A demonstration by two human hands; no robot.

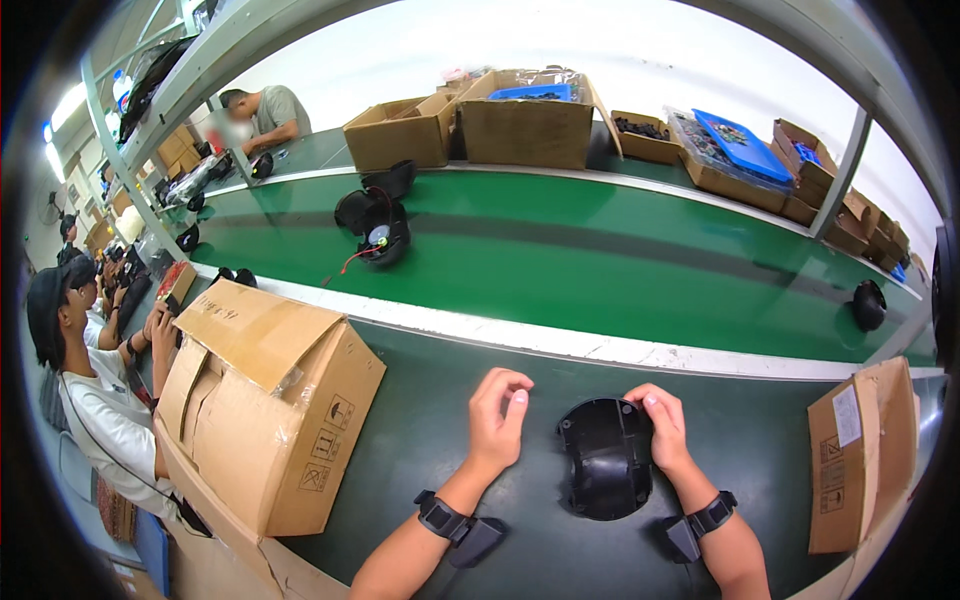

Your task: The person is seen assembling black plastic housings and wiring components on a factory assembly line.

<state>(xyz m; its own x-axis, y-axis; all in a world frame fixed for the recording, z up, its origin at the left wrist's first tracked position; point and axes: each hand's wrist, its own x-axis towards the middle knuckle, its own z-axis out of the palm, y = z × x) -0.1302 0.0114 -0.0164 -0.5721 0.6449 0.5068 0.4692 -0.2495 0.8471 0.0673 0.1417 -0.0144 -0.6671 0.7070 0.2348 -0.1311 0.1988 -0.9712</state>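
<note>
A curved black plastic shell (606,462), hollow with small posts near its corners, sits over the dark green bench in front of me. My right hand (664,428) grips its upper right edge between thumb and fingers. To the left of the shell, apart from it, my left hand (497,420) is raised with loosely bent fingers. A gap shows between its thumb and fingertips, and nothing is visible in it. Each wrist wears a black strap with a small black device.
An opened cardboard box (290,420) stands at left, another carton (862,455) at right. Beyond a pale rail, a green conveyor belt (560,260) carries black shells (380,225) with a red wire and another black part (869,305). Boxes of parts (525,130) line the far side. Co-workers sit at left.
</note>
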